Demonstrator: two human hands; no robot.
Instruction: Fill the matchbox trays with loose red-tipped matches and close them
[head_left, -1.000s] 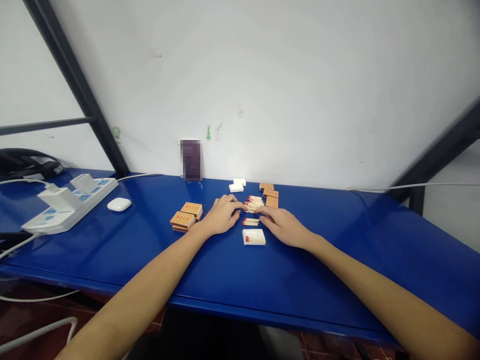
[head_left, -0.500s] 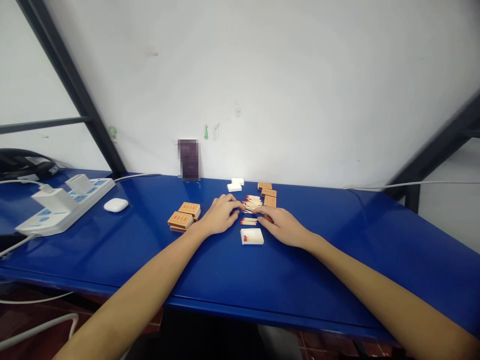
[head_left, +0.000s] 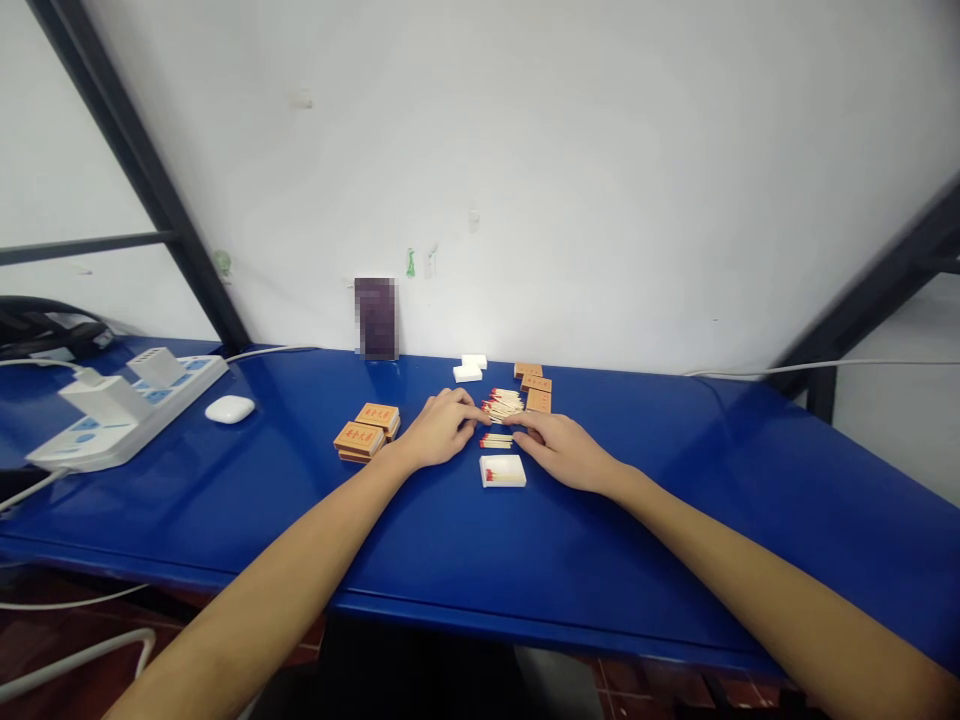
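A loose pile of red-tipped matches lies on the blue desk. My left hand rests at its left side, index fingertip at the match heads and thumb apart from it. From the other side my right hand reaches in, its index finger stretched to the near edge of the pile, thumb lower down. Neither hand visibly grips a match. Just below the fingers is a small row of matches, laid side by side. Nearest me sits a white matchbox tray with a few matches at its left end.
Orange matchboxes are stacked left of my left hand. Several orange matchbox sleeves stand behind my right hand, and two white trays lie near the wall. Farther left are a white earbud case and a power strip.
Both hands stay almost in place, with index fingertips slightly shifted at the near edge of the pile. The whole view has moved a little; the matches, tray and boxes look unchanged.
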